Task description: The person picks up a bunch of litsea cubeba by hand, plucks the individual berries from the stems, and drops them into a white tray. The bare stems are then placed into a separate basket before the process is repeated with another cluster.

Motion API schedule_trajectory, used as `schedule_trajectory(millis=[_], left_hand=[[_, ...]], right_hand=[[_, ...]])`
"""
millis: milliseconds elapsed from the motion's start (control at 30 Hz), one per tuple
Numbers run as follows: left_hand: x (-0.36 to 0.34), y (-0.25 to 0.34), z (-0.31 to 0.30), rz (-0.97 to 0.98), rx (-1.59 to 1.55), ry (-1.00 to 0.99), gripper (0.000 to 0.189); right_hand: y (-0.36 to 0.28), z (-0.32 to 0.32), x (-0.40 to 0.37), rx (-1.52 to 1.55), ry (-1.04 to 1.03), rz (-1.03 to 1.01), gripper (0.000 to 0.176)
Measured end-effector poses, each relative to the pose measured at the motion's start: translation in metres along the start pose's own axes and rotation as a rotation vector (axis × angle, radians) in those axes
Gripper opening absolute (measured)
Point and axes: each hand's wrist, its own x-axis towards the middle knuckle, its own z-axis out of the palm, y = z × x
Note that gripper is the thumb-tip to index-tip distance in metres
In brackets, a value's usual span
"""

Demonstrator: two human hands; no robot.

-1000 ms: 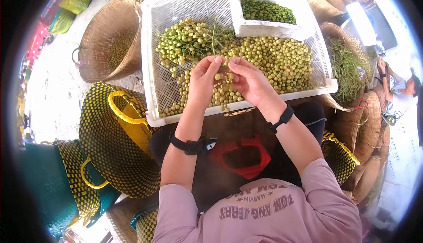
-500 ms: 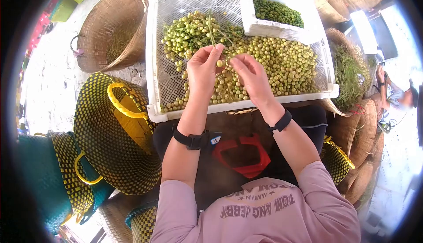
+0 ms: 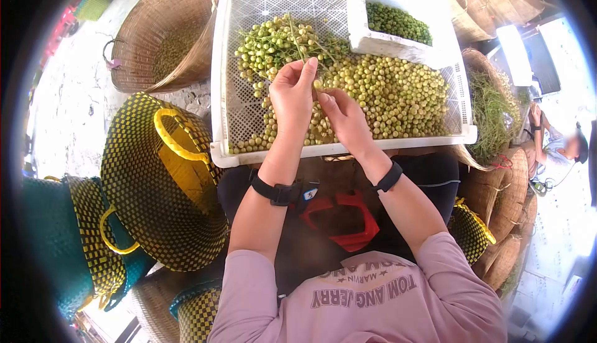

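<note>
- White perforated crate (image 3: 216,82): rests across the person's lap and holds all the fruit being worked.
- Yellow-and-black plastic basket (image 3: 143,200) and woven basket (image 3: 161,32): both stand to the left of the crate, out of reach of either hand.
- Basket of stripped stalks (image 3: 491,107): sits at the crate's right edge.
- Heap of loose fruits (image 3: 398,97): pale green and yellow, spread over the right half of the crate, just beside the hands.
- Small white box (image 3: 388,41): sits in the crate's far right corner and holds darker green fruits.
- Bunch on stalks (image 3: 280,41): unstripped fruit at the far left of the crate, just beyond the fingertips.
- Left hand (image 3: 292,97): raised over the crate's middle, thumb and forefinger pinched shut on a sprig (image 3: 318,87).
- Right hand (image 3: 345,119): touching the left, its fingertips closed on the lower end of the same sprig.
- Step in hand, as judged: plucking fruits off the sprig above the heap.
- What the next move calls for: a steady hold by the left hand while the right pulls each fruit free, low enough that it lands inside the crate.
</note>
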Motion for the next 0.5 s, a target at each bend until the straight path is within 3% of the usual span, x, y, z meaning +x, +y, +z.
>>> schedule_trajectory(millis=[200,300,367,433,500], left_hand=[[0.005,0.0,-0.003,-0.087,0.016,0.026,0.019],[0.009,-0.001,-0.006,-0.089,0.023,0.054,0.019],[0.012,-0.001,-0.009,0.01,0.052,0.082,0.019],[0.008,0.001,-0.006,0.026,0.132,0.083,0.019],[0.003,-0.001,-0.001,0.292,0.405,0.069,0.019]], right_hand=[[-0.008,-0.009,-0.004,-0.357,-0.018,-0.127,0.031],[-0.002,-0.02,-0.004,-0.257,0.0,-0.266,0.03],[-0.005,-0.034,-0.004,-0.218,-0.04,-0.166,0.03],[-0.013,-0.041,-0.002,0.677,-0.283,0.205,0.03],[-0.015,-0.032,0.001,0.704,-0.181,0.249,0.032]])
